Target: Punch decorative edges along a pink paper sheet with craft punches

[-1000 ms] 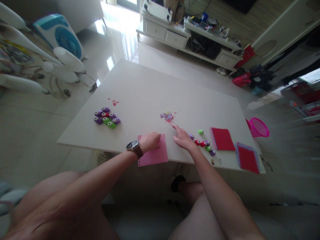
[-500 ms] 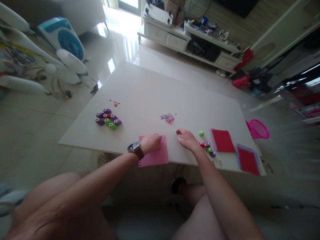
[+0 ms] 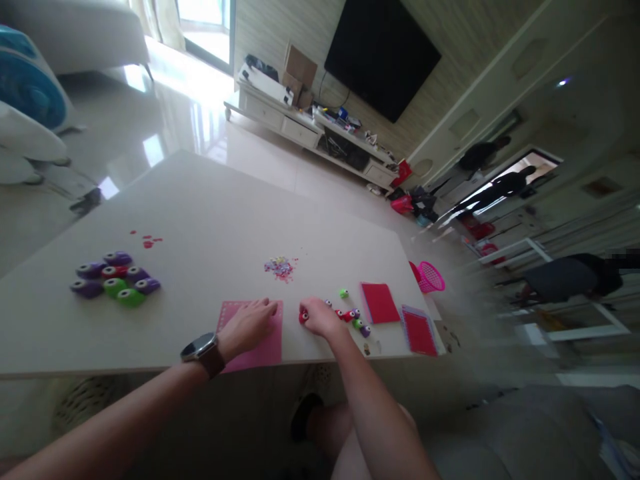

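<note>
My left hand [image 3: 250,325], with a watch on its wrist, rests fingers outstretched on a pink sheet of paper [image 3: 265,348] at the table's near edge. Small punched holes run along the sheet's border. Just right of the sheet, my right hand [image 3: 320,317] has its fingers closed around a small red craft punch [image 3: 303,316], partly hidden by them. A green craft punch [image 3: 344,293] stands beyond that hand, and several red, green and purple punches [image 3: 349,316] lie by its wrist.
Another group of craft punches [image 3: 116,287] sits on the table [image 3: 215,220] at left, near some red paper bits [image 3: 148,241]. Confetti [image 3: 281,267] is piled mid-table. Two red stacks [image 3: 381,303] [image 3: 420,333] lie at right, beside a pink basket [image 3: 431,277]. People [image 3: 505,187] are in the background.
My view has swung right and up. My right hand, earlier half curled above the bare table, is now closed on a red craft punch. My left hand has flattened out on the pink paper.
</note>
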A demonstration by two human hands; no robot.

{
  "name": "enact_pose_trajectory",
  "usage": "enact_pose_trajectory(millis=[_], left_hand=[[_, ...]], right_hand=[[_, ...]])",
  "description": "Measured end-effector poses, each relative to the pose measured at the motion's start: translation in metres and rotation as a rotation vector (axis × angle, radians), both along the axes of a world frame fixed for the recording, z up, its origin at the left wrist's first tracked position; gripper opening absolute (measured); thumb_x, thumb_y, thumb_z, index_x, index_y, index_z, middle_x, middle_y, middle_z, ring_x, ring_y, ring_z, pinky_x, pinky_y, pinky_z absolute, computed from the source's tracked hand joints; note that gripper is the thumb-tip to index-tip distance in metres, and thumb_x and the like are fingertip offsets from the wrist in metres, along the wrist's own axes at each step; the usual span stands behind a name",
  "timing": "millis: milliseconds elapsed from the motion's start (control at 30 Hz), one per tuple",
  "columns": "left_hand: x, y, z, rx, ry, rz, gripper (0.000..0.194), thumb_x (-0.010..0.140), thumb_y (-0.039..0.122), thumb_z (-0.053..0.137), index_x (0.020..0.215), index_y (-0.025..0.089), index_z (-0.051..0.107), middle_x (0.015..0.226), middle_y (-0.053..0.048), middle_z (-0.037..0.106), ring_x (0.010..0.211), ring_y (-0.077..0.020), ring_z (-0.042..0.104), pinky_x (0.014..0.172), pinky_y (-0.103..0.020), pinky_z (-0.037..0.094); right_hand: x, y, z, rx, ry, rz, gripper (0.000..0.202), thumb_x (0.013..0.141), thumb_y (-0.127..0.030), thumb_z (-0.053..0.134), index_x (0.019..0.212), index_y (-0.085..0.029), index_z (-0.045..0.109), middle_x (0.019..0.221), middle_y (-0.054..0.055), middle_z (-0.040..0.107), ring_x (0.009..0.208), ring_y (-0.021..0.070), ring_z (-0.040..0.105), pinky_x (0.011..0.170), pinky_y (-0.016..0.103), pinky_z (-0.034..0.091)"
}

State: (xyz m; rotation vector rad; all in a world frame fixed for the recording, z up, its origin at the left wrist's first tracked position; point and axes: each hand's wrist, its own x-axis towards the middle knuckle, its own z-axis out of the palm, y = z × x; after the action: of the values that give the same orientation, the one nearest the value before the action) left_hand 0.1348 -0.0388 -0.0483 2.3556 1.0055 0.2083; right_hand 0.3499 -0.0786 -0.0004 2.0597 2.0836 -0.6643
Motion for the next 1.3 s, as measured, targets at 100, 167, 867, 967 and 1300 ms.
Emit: enact_pose_trajectory(millis=[100, 167, 867, 967, 1300], left_hand=[[0.001, 0.0, -0.006, -0.119, -0.15, 0.042, 0.027, 0.085, 0.022, 0.049, 0.108, 0.017, 0.062, 0.108, -0.013, 0.066, 0.092, -0.0251, 0.065, 0.082, -0.038, 0.048], [0.003, 0.003, -0.008, -0.256, -0.285, 0.1, 0.029, 0.085, 0.027, 0.052, 0.111, 0.017, 0.061, 0.111, -0.012, 0.068, 0.089, -0.0233, 0.067, 0.081, -0.037, 0.05], [-0.015, 0.03, 0.046, -0.51, -0.689, 0.26, 0.043, 0.078, 0.053, 0.068, 0.107, 0.021, 0.069, 0.085, -0.004, 0.076, 0.078, -0.0224, 0.073, 0.071, -0.034, 0.058], [-0.015, 0.031, 0.045, -0.471, -0.695, 0.258, 0.042, 0.078, 0.052, 0.068, 0.105, 0.021, 0.07, 0.089, -0.004, 0.076, 0.078, -0.0216, 0.072, 0.072, -0.034, 0.059], [-0.019, 0.032, 0.049, -0.485, -0.595, 0.226, 0.033, 0.079, 0.051, 0.066, 0.092, 0.021, 0.066, 0.079, -0.002, 0.075, 0.07, -0.02, 0.069, 0.067, -0.031, 0.053]], right_hand=[[-0.011, 0.001, 0.002, 0.032, 0.03, 0.017, 0.02, 0.077, -0.006, 0.06, 0.09, -0.019, 0.067, 0.1, 0.008, 0.072, 0.093, 0.0198, 0.065, 0.082, 0.029, 0.046], [-0.018, 0.003, 0.002, 0.089, 0.138, 0.002, 0.015, 0.078, -0.01, 0.061, 0.09, -0.019, 0.065, 0.098, 0.007, 0.071, 0.093, 0.0196, 0.065, 0.083, 0.029, 0.047], [-0.061, 0.026, 0.006, 0.029, 1.582, -0.643, 0.052, 0.061, -0.041, 0.092, 0.088, -0.019, 0.054, 0.081, 0.001, 0.072, 0.065, 0.0133, 0.066, 0.067, 0.028, 0.051], [-0.061, 0.026, 0.007, 0.007, 1.585, -0.643, 0.053, 0.06, -0.044, 0.094, 0.084, -0.019, 0.054, 0.075, 0.001, 0.07, 0.064, 0.0133, 0.065, 0.066, 0.028, 0.051], [-0.064, 0.023, 0.006, -0.045, 1.568, -0.633, 0.061, 0.06, -0.053, 0.094, 0.09, -0.019, 0.053, 0.071, -0.001, 0.069, 0.059, 0.0133, 0.065, 0.064, 0.027, 0.05]])
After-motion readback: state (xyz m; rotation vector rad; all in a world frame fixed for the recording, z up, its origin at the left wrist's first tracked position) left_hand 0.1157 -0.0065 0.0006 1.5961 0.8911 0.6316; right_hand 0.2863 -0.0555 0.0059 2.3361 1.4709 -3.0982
